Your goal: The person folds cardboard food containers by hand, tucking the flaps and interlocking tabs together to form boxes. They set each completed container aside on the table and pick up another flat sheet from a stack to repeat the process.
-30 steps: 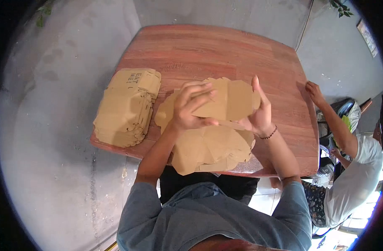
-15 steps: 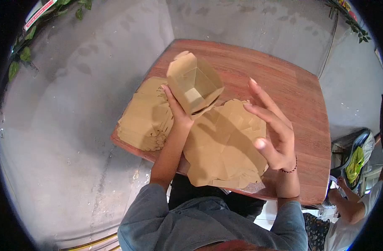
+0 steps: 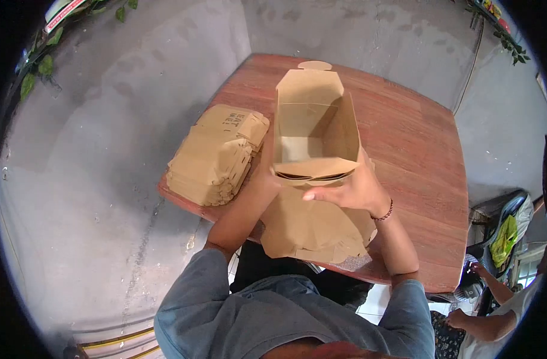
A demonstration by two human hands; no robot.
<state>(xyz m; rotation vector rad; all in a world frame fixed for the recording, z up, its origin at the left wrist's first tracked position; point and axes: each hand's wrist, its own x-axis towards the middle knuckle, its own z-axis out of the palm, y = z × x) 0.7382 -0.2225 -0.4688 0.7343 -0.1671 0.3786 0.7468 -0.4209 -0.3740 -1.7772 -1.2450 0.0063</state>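
An open brown cardboard food box (image 3: 315, 128) is raised above the table, its inside facing me and a rounded tab on its far flap. My left hand (image 3: 266, 175) grips the box's left side, its fingers mostly hidden behind the cardboard. From the right, my right hand (image 3: 360, 186) wraps the lower corner, with the thumb across the near side. Beneath the hands lies a spread of flat, unfolded cardboard blanks (image 3: 312, 230). Left of the box sits a stack of flattened cardboard boxes (image 3: 211, 155), the top one bearing dark printed lettering.
The reddish-brown wooden table (image 3: 414, 155) stands in a corner against grey walls (image 3: 136, 119). At the lower right, another person (image 3: 494, 326) sits near a dark chair holding a yellow-green bag (image 3: 504, 239).
The box has shifted right and turned more upright, its tabbed flap now spread away from me. My right hand has come in from the right and closed on it.
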